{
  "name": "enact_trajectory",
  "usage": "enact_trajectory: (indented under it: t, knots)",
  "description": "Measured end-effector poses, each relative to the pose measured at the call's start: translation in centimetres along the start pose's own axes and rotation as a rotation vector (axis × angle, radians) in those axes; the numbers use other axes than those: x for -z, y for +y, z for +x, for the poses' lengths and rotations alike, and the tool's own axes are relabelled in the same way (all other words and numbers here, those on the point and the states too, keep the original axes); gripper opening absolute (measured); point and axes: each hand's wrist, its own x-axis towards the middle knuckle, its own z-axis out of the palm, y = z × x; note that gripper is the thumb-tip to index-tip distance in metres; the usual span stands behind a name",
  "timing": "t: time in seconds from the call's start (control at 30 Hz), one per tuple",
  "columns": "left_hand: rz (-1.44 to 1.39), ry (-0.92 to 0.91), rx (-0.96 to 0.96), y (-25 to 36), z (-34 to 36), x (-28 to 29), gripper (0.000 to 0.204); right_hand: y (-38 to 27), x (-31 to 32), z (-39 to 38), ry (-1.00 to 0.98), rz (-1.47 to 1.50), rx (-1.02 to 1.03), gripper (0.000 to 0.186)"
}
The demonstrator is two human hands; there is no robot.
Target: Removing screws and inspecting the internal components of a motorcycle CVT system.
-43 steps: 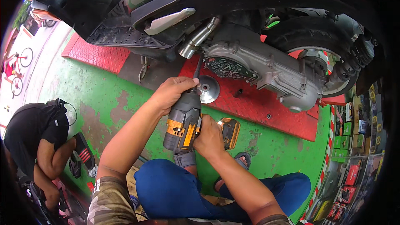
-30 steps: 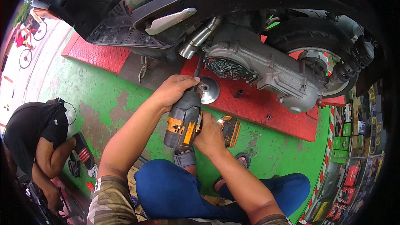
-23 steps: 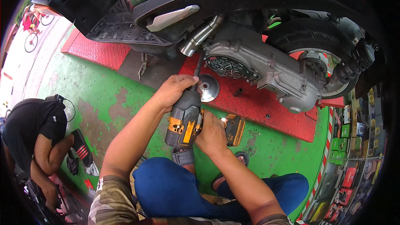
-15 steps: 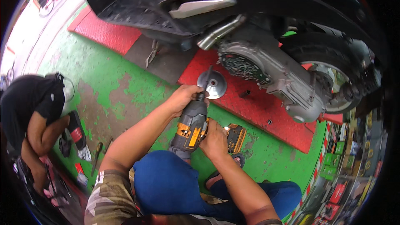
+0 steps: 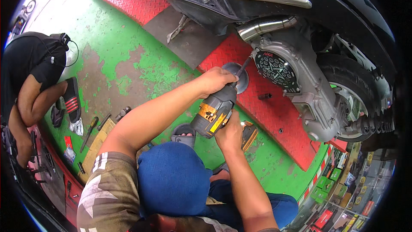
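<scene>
Both my hands hold a black and yellow cordless impact driver (image 5: 213, 114). My left hand (image 5: 218, 80) is closed round its nose, where a long dark bit (image 5: 245, 63) sticks out. My right hand (image 5: 230, 134) wraps the handle, above a yellow and black battery (image 5: 249, 135). The bit's tip is at the left edge of the grey scooter engine casing (image 5: 307, 79), beside its round black patterned cover (image 5: 277, 71); whether it sits on a bolt I cannot tell. Behind the bit, a round metal disc (image 5: 243, 81) lies on the red plate, partly hidden.
The scooter's silver exhaust pipe (image 5: 268, 28) and rear wheel (image 5: 349, 77) are close by. A dark socket (image 5: 265, 96) and a nut (image 5: 280, 130) lie on the red ramp (image 5: 296, 146). A screwdriver (image 5: 89, 133) is on the green floor; at left crouches another person (image 5: 36, 60). Boxed goods (image 5: 343, 189) stand at right.
The driver has moved up and right with both hands, from over the metal disc to the casing's edge. The view has shifted, so the scooter and the other person appear elsewhere.
</scene>
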Motion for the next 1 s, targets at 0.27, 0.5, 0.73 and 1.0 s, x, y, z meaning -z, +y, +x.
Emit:
enact_trajectory:
  t: [0.27,0.5,0.73,1.0]
  knots:
    - [0.052,0.029,-0.012,0.0,0.6,-0.2,0.033,0.6,-0.6,0.3,0.055,0.032,0.053,0.048]
    - [-0.019,0.005,0.028,0.6,0.6,-0.4,0.033,0.4,-0.4,0.7,0.028,-0.006,-0.016,0.043]
    - [-0.002,-0.008,0.06,1.6,0.7,-0.7,0.035,0.5,-0.4,1.1,0.056,0.065,-0.003,0.049]
    - [0.006,-0.053,-0.006,0.5,0.9,-0.5,0.034,1.1,-0.3,0.8,0.076,0.037,0.068,0.057]
